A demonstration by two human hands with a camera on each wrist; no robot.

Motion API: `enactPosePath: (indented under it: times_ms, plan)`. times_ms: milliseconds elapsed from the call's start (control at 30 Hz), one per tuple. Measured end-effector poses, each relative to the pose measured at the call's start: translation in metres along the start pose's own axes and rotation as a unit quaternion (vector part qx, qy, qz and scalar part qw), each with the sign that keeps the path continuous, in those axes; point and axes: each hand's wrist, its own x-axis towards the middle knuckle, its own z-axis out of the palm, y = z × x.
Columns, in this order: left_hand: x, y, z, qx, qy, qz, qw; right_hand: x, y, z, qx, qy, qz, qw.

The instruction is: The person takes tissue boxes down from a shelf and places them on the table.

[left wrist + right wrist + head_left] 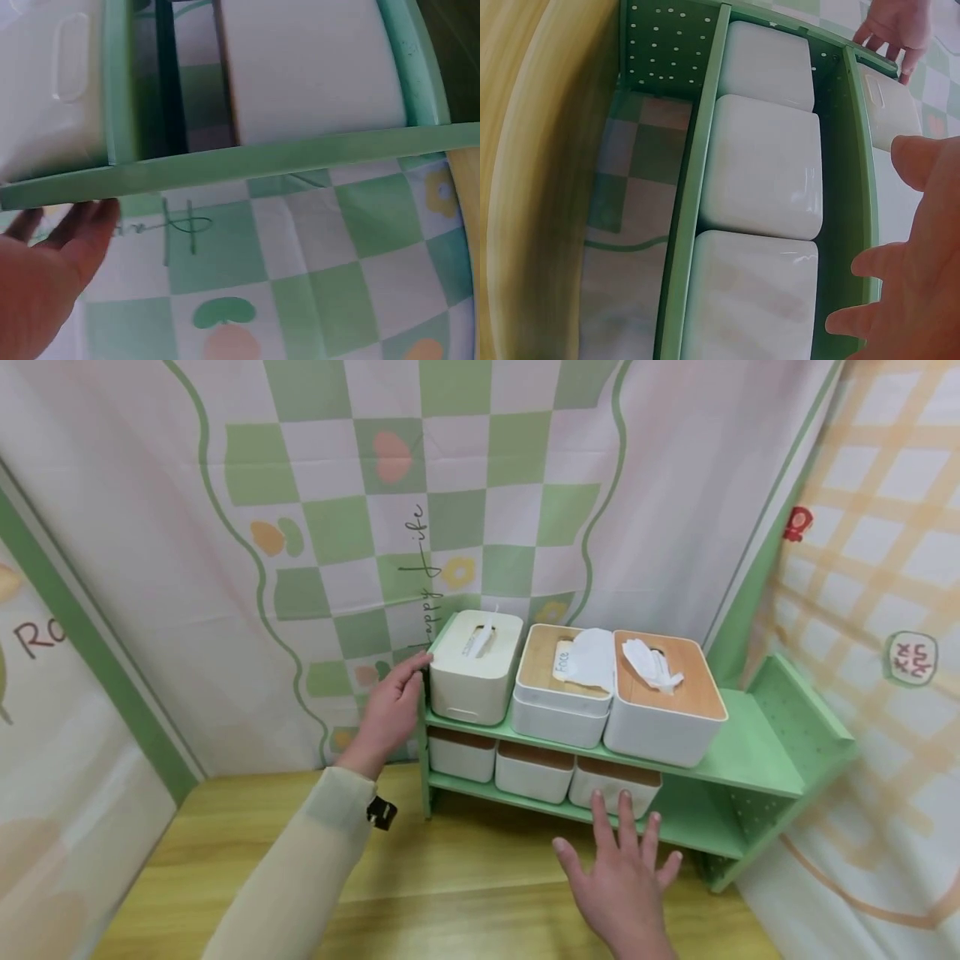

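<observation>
A green two-tier shelf (750,741) stands on the wooden tabletop. My left hand (388,714) touches the top of its left side panel, fingertips against the outer side in the left wrist view (45,277). Just beside that hand, a cream tissue box (468,693) sits on the upper tier. To its right are a wood-lidded tissue box (562,724) marked "Face" and a box with a browner lid (660,735), both with tissue sticking out. My right hand (622,885), fingers spread and holding nothing, hovers before the lower tier, nearest the rightmost white box (611,791).
Two more white boxes, one at the left (461,756) and one in the middle (532,772), share the lower tier. Behind the shelf hangs a checkered curtain (457,460). The wooden tabletop (450,885) extends in front, and a plaid cloth (855,735) hangs at the right.
</observation>
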Motion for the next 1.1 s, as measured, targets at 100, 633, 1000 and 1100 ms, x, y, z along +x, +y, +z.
enactPosePath:
  times_ms: [100,633,1000,1100]
  plan:
    - [0.001,-0.005,0.005,0.002,0.026,0.002,0.9996,0.001,0.000,0.000,0.003,0.014,-0.003,0.9999]
    - [-0.003,-0.008,0.008,0.025,0.058,0.015,0.9979,-0.003,0.004,-0.015,0.000,0.064,-0.033,0.9974]
    - [-0.001,-0.008,0.006,0.054,0.048,0.028,0.9970,0.007,0.023,-0.046,0.124,0.267,-0.207,0.9330]
    - [0.002,-0.009,0.006,0.060,0.048,0.037,0.9963,0.017,0.035,-0.060,0.233,0.306,-0.234,0.8929]
